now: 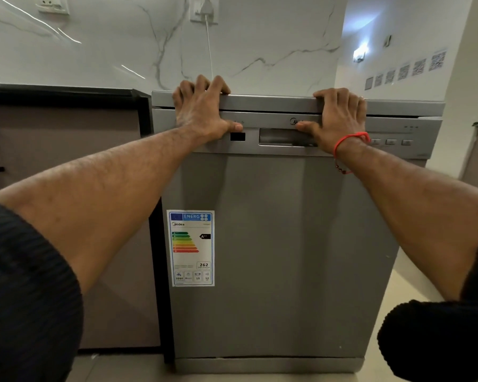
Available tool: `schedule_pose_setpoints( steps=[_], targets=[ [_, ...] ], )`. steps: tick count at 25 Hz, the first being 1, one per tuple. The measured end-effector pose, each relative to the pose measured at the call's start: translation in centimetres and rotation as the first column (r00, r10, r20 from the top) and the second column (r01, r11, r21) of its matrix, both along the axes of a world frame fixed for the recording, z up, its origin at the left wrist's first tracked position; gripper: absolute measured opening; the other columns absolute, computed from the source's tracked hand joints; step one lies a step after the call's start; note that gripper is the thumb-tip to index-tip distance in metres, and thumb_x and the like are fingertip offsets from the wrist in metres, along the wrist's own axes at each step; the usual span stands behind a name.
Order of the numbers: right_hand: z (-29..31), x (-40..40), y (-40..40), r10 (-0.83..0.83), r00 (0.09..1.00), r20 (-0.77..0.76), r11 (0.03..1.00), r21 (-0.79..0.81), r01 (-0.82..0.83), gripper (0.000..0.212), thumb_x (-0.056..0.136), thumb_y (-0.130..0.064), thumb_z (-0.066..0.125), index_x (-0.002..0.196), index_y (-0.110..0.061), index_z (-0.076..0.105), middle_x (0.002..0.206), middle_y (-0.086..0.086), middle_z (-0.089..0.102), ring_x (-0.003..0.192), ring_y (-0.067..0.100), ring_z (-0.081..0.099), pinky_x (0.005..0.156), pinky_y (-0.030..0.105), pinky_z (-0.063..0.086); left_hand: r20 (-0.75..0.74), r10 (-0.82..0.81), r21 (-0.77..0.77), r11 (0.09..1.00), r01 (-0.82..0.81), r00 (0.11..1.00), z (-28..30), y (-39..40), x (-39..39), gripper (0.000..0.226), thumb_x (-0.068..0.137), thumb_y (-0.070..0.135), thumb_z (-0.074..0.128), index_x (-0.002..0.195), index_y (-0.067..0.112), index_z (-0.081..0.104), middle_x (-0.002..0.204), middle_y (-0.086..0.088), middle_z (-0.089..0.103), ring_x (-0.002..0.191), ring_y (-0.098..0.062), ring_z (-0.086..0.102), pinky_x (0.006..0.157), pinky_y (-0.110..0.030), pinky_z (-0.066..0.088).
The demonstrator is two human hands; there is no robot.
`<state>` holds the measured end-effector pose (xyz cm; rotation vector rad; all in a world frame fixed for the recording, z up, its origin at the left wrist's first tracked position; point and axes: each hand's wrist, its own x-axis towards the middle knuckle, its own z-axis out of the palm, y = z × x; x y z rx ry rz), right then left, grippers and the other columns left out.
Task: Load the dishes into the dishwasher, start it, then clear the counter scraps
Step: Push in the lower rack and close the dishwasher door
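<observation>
At the far left a brown cabinet with a black edge is seen, set against a marble wall. High on that wall a socket is mounted, and further right a plug is seated in a second socket, its white cord dropped behind the dishwasher.

The dishwasher — grey, freestanding — is stood just beside the cabinet, with its door shut apart from a thin dark gap under the top panel. An energy label is stuck to the left part of the door.

The left hand is laid over the left end of the top edge: its fingers are curled over the top and its thumb is pressed against the control strip, beside a small black display, so the top is gripped. A dark sleeve is pushed up on the left arm.

In the middle of the strip a recessed handle is found below the maker's logo. The right hand is hooked over the top edge in the same way, fingers curled on top, thumb stretched along the upper lip of the handle — again the top is gripped. A red thread is tied round the right wrist.

Right of that hand, three buttons are set in the strip. On the far wall a row of square code sheets is fixed, below a small lit lamp.
</observation>
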<state>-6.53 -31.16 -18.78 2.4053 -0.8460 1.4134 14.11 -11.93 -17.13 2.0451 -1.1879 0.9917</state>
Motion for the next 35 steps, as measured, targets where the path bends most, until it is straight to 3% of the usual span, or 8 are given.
schedule_pose_setpoints(
  steps=[6, 10, 13, 16, 19, 24, 30, 35],
  targets=[
    [0.9, 0.4, 0.9, -0.117, 0.993, 0.016, 0.993, -0.014, 0.117, 0.076, 0.072, -0.065, 0.072, 0.128, -0.021, 0.047, 0.127, 0.012, 0.045, 0.121, 0.036, 0.041, 0.109, 0.053, 0.026, 0.049, 0.036, -0.046, 0.998, -0.033, 0.998, -0.5, -0.2, -0.5, 0.076, 0.066, 0.069, 0.080, 0.125, 0.032, 0.049, 0.124, -0.001, 0.047, 0.117, -0.028, 0.040, 0.097, -0.036, 0.026],
    [1.2, 0.3, 1.3, -0.091, 0.996, 0.008, 0.996, 0.019, 0.091, 0.075, 0.071, -0.064, 0.074, 0.127, -0.020, 0.047, 0.127, 0.012, 0.044, 0.120, 0.036, 0.041, 0.109, 0.052, 0.029, 0.068, 0.027, -0.033, 0.999, -0.025, 0.997, -0.7, 0.1, -0.4, 0.078, 0.069, 0.070, 0.077, 0.129, 0.031, 0.047, 0.126, -0.003, 0.045, 0.117, -0.029, 0.040, 0.101, -0.037, 0.028],
    [0.7, 0.2, 0.9, -0.054, 0.998, -0.020, 0.998, 0.041, 0.055, 0.082, 0.070, -0.077, 0.065, 0.127, -0.021, 0.044, 0.127, 0.011, 0.041, 0.120, 0.034, 0.038, 0.111, 0.050, 0.025, 0.026, -0.005, 0.003, 1.000, 0.005, 1.000, -0.9, 0.0, 0.0, 0.083, 0.070, 0.080, 0.069, 0.130, 0.029, 0.045, 0.127, -0.006, 0.041, 0.117, -0.028, 0.036, 0.104, -0.040, 0.026],
    [0.3, 0.5, 1.0, 0.001, 0.998, 0.057, 0.997, 0.083, -0.006, 0.095, 0.063, -0.095, 0.046, 0.125, -0.023, 0.043, 0.124, 0.008, 0.038, 0.121, 0.028, 0.035, 0.114, 0.046, 0.016, -0.015, -0.012, -0.033, 0.999, 0.012, 1.000, -1.2, -0.5, -0.1, 0.093, 0.067, 0.097, 0.045, 0.125, 0.025, 0.044, 0.123, -0.008, 0.036, 0.109, -0.024, 0.032, 0.102, -0.040, 0.029],
    [-0.5, 1.0, 0.6, 0.014, 0.996, 0.088, 0.998, 0.064, -0.020, 0.097, 0.065, -0.095, 0.043, 0.127, -0.021, 0.043, 0.127, 0.010, 0.038, 0.127, 0.029, 0.033, 0.118, 0.051, 0.009, 0.069, 0.043, -0.089, 0.995, -0.036, 0.997, -2.1, -0.9, -0.1, 0.094, 0.070, 0.098, 0.040, 0.124, 0.022, 0.048, 0.124, -0.011, 0.042, 0.112, -0.027, 0.040, 0.097, -0.035, 0.029],
    [-0.9, 0.9, 0.4, -0.060, 0.994, 0.086, 0.998, 0.042, 0.057, 0.088, 0.065, -0.090, 0.052, 0.122, -0.023, 0.046, 0.122, 0.008, 0.044, 0.120, 0.030, 0.039, 0.112, 0.052, 0.023, 0.115, 0.119, -0.088, 0.990, -0.109, 0.986, -2.5, -1.0, -0.4, 0.088, 0.072, 0.096, 0.043, 0.121, 0.023, 0.050, 0.121, -0.011, 0.048, 0.112, -0.031, 0.044, 0.098, -0.041, 0.030],
    [1.5, 0.7, 2.6, -0.133, 0.991, -0.004, 0.977, 0.169, 0.132, 0.071, 0.065, -0.076, 0.066, 0.111, -0.024, 0.052, 0.118, 0.004, 0.048, 0.119, 0.030, 0.041, 0.103, 0.047, 0.032, 0.069, 0.200, 0.108, 0.972, -0.207, 0.977, -0.1, -0.3, -2.4, 0.072, 0.078, 0.085, 0.054, 0.115, 0.023, 0.049, 0.117, -0.007, 0.046, 0.107, -0.029, 0.042, 0.099, -0.050, 0.039],
    [4.8, 0.4, 4.1, -0.165, 0.964, -0.207, 0.942, 0.257, 0.216, 0.047, 0.071, -0.055, 0.076, 0.100, -0.024, 0.058, 0.113, 0.002, 0.053, 0.116, 0.029, 0.045, 0.091, 0.045, 0.040, 0.063, 0.192, 0.339, 0.919, -0.202, 0.979, 2.9, 0.8, -3.0, 0.053, 0.080, 0.049, 0.080, 0.118, 0.023, 0.053, 0.116, -0.003, 0.049, 0.105, -0.029, 0.049, 0.094, -0.055, 0.046]
  ],
)
